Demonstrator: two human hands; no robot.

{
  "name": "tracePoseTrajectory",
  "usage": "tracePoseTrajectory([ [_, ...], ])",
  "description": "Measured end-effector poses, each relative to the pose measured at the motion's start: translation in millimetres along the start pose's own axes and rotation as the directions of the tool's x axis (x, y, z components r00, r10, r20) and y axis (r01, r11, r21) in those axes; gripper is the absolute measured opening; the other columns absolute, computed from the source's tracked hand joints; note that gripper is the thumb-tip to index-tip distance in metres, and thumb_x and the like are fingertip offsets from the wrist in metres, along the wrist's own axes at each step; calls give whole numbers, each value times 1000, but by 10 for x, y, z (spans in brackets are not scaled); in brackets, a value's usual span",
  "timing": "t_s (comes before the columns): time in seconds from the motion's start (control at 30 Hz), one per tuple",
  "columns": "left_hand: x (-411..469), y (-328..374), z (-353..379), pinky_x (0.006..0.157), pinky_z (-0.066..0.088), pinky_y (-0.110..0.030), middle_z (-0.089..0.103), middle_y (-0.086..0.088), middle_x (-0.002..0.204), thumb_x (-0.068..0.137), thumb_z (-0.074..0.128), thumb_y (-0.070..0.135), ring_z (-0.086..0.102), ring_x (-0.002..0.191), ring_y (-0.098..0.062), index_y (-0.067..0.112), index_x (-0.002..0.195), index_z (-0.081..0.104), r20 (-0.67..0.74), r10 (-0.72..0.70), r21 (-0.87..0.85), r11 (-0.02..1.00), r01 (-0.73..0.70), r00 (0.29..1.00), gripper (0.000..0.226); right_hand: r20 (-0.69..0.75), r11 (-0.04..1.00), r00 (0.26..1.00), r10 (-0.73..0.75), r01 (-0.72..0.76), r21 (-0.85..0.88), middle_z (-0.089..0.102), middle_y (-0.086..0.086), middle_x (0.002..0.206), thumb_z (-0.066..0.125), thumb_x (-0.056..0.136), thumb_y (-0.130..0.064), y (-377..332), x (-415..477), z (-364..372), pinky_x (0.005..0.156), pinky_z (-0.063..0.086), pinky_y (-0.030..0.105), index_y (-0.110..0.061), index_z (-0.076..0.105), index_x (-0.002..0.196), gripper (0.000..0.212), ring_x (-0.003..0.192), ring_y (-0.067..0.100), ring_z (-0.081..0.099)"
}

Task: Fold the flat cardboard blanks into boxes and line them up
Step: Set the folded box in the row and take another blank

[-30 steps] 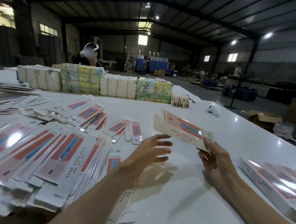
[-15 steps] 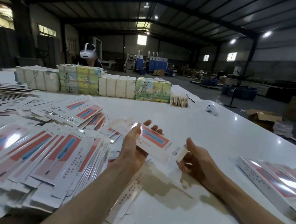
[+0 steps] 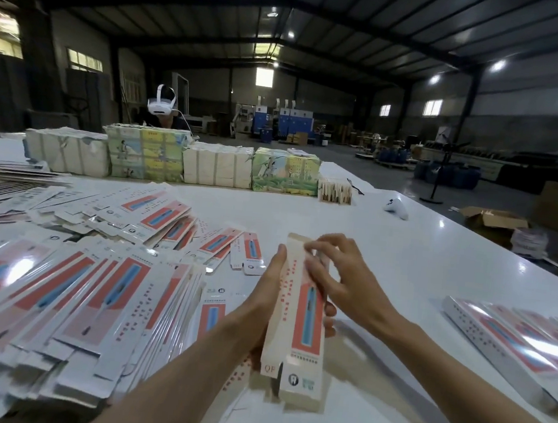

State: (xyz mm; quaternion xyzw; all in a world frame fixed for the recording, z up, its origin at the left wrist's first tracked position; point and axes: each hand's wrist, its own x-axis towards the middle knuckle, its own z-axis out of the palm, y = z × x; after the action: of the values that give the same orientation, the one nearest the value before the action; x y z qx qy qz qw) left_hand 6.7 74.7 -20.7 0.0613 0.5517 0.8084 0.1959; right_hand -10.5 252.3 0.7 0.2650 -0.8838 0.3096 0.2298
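Observation:
A long white carton with a red and blue panel (image 3: pixel 307 321) is held lengthwise in front of me, partly opened into a tube, its near flaps hanging loose. My left hand (image 3: pixel 266 299) grips its left side from below. My right hand (image 3: pixel 336 276) holds its far end, fingers curled over the top edge. A wide heap of flat blanks (image 3: pixel 67 282) with the same print covers the table's left side. Several folded boxes (image 3: pixel 519 340) lie in a row at the right.
The white table (image 3: pixel 421 254) carries wrapped bundles (image 3: pixel 146 154) along the far edge, a small stack of wooden pieces (image 3: pixel 336 191) and a white controller (image 3: pixel 396 208). A person wearing a headset (image 3: pixel 161 106) is behind the bundles. Cardboard cartons (image 3: pixel 491 221) sit on the floor at right.
The carton has turned from lying crosswise between my hands to pointing away from me, and it has opened from flat into a tube. Both hands have shifted their grip.

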Motion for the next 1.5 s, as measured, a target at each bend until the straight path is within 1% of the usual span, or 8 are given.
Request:
tracePoseTrajectory([
  [0.13,7,13,2,72,64,-38,73,-12,76,86,46,82,73,66,-27,21,69,80,-139,7,104,995,8,990,72,-55,994,998,34,-28,109,57,-11,125,56,108,-37,59,-68,160,97,58,37,-22,70,129,29,123,13,58],
  [0.33,-1,13,47,81,64,-51,73,-24,98,97,39,81,74,81,-38,2,125,65,27,-60,58,997,59,998,87,16,812,979,203,-178,557,57,-4,136,69,102,-30,110,-55,107,80,61,32,-16,75,111,18,112,23,70],
  [0.57,-2,39,168,60,59,-33,63,-11,73,81,46,93,62,58,-22,8,100,61,-21,-132,157,979,133,991,88,192,399,968,164,-243,884,64,7,104,68,99,-26,2,-87,2,76,53,33,5,66,126,41,85,29,54],
  [0.83,97,10,68,56,59,-35,61,-14,72,92,45,84,62,57,-23,5,116,66,-34,-73,-89,994,70,997,85,266,425,946,185,-321,846,74,16,100,76,95,-36,10,-133,119,85,61,38,-30,47,148,62,94,30,74],
  [1.03,105,-48,34,89,63,-55,76,-24,98,94,36,84,76,85,-39,14,101,83,-25,20,24,1000,-20,999,85,171,542,950,263,-292,788,79,16,104,78,92,-50,38,-143,81,89,64,46,-35,47,139,58,99,35,78],
  [1.3,148,-82,132,64,67,-44,78,16,96,88,43,74,81,77,-25,75,120,31,-169,390,362,879,-311,905,35,7,688,950,312,-231,688,81,4,100,71,95,-48,15,-146,-31,96,58,43,-30,43,135,51,96,24,79],
  [1.37,126,-66,169,59,64,-32,64,39,102,93,41,73,79,81,-11,89,124,20,-110,433,412,839,-356,894,40,12,690,953,304,-229,687,81,5,98,71,94,-47,9,-150,-33,94,59,40,-30,46,134,50,95,24,79],
  [1.5,92,-83,215,67,66,-36,50,16,139,86,74,67,80,96,-24,90,132,12,18,383,431,830,-353,924,81,11,693,959,285,-214,688,81,6,98,72,93,-48,3,-150,-33,85,61,30,-32,52,132,47,94,24,79],
])
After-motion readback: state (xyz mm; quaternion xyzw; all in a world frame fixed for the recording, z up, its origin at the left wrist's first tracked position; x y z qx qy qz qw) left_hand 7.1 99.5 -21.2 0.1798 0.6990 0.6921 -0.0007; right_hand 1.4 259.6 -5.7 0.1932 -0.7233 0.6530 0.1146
